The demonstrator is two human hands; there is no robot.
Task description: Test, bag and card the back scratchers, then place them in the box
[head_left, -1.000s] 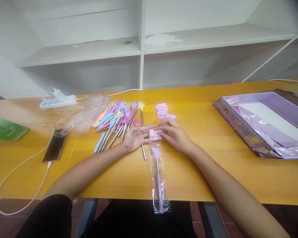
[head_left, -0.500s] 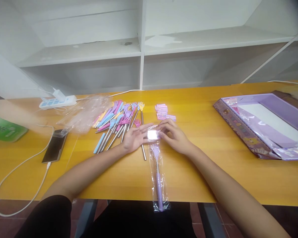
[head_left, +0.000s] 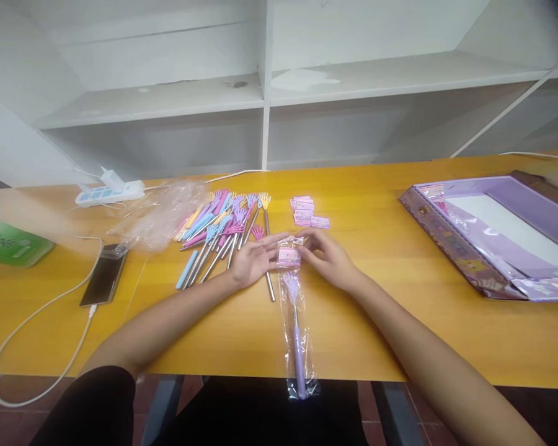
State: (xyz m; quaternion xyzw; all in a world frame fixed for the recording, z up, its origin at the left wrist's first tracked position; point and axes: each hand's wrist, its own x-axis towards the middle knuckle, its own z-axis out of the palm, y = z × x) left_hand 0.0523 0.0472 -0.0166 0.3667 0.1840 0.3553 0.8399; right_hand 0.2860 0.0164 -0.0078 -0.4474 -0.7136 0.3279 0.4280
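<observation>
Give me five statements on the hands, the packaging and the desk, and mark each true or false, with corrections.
1. The purple back scratcher lies in a clear bag. True.
2. Both hands are at the scratcher's handle end. False: the left hand and right hand are by the pink card, beyond its hand-shaped head.
3. A white cable is plugged into the phone. True.
4. The pile of loose pink cards is inside the purple box. False: the loose pink cards lie on the desk.
5. The purple box is to the hands' right. True.
</observation>
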